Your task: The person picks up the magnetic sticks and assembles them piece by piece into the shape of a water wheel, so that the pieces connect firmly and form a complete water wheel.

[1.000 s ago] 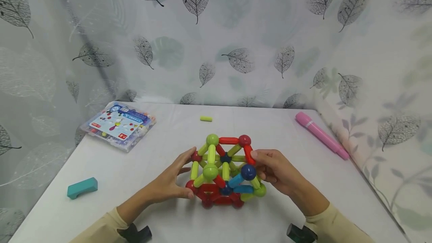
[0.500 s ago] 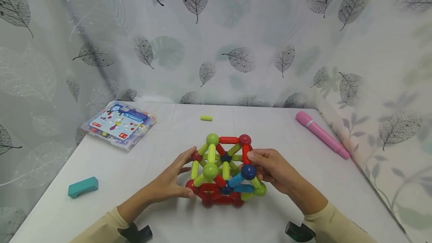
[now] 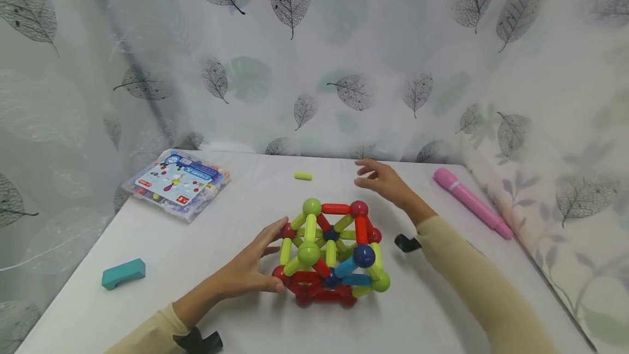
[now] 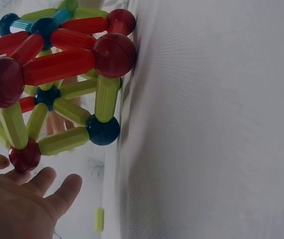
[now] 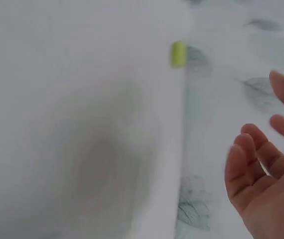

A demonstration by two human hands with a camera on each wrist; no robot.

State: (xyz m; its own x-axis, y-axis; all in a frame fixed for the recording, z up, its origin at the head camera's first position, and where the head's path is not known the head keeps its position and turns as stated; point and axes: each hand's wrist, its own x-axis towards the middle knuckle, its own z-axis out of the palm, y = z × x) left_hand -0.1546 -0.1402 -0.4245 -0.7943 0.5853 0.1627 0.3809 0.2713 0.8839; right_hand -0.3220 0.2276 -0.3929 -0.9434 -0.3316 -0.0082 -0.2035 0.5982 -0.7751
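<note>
A structure of red, green and blue magnetic rods and balls [image 3: 331, 253] stands on the white table [image 3: 432, 299], also seen close up in the left wrist view [image 4: 57, 84]. My left hand [image 3: 250, 266] rests against its left side with fingers spread, touching a red ball [image 4: 25, 157]. My right hand [image 3: 380, 179] hovers open above the table behind the structure, holding nothing; the right wrist view shows its relaxed fingers [image 5: 254, 164]. A loose green rod [image 3: 302, 176] lies on the table to the left of that hand, also in the right wrist view [image 5: 178, 54].
A clear plastic box of parts [image 3: 176, 183] sits at the back left. A teal block [image 3: 123, 273] lies near the left edge. A pink marker [image 3: 469, 201] lies at the right edge. A leaf-patterned curtain surrounds the table.
My right hand has let go of the structure's right side and moved up and back toward the far part of the table. The left hand has stayed on the structure.
</note>
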